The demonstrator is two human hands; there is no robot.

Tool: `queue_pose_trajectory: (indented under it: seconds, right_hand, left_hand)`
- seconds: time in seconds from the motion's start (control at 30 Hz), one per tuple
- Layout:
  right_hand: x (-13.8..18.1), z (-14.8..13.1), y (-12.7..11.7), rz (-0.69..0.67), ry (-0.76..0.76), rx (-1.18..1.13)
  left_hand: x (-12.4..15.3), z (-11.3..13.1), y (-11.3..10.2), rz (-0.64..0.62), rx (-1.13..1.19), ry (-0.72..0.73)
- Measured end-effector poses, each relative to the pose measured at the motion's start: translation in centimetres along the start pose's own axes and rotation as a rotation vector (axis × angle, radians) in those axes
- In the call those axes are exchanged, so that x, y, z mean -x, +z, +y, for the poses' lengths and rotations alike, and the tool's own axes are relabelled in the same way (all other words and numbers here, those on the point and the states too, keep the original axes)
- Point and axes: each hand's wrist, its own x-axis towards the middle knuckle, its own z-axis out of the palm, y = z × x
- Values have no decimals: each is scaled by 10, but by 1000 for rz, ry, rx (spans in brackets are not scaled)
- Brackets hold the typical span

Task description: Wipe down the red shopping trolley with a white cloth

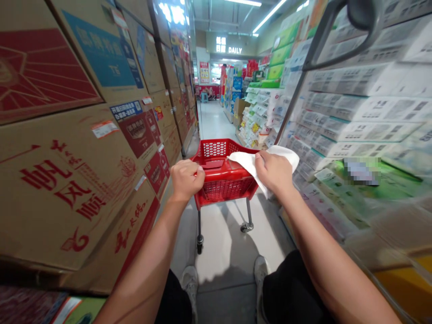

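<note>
A red plastic shopping cart [227, 191] on grey legs with casters stands straight in front of me. My left hand [186, 178] is closed around the left end of its handle. At the right end, my right hand [274, 170] is closed over a white cloth [243, 161], pressing it against the cart's handle. Part of the cloth spreads out past the knuckles on the right, and a corner hangs below the hand. The handle under the right fingers is hidden by the cloth and hand. The visible inside of the basket shows red perforated walls.
Stacked cardboard cartons [60, 189] with red lettering line the left side closely. On the right rise stacks of white paper packs [364, 130], blurred, with a grey metal pole [286, 112] beside them. The tiled aisle [212, 117] leads ahead to more shelves and a lit sign.
</note>
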Motion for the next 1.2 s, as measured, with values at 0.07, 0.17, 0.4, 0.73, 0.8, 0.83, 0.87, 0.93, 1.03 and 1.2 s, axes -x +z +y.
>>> queue_pose_trajectory:
  seconds: [0.07,0.17,0.4,0.73,0.8,0.83,0.87,0.93,1.03,1.2]
  right_hand:
    - [4,-1,2,38,-93,-24]
    - [12,-25,4,69,-327,-135]
    - [12,-57,0,37,-479,-239]
    - [3,-2,3,44,-138,-74]
    - [8,-21,3,69,-253,-127]
    - [11,-32,3,68,-306,-151]
    - [13,-43,2,62,-349,-169]
    - [14,-58,0,40,-403,-192]
    - [10,-54,-2,16,-371,-187]
    - [1,-12,0,12,-103,-94]
  left_hand:
    - [1,2,1,33,-17,-22]
    - [0,7,4,50,-23,-32]
    - [-4,11,6,7,5,15]
    - [-1,6,4,57,17,2]
    - [-1,7,4,50,-3,-4]
    - [-1,8,5,40,-7,-5]
    - [-1,8,4,30,-6,-4]
    - [-2,8,3,18,6,3]
    - [-2,5,1,23,28,29]
    - [0,3,1,43,37,49]
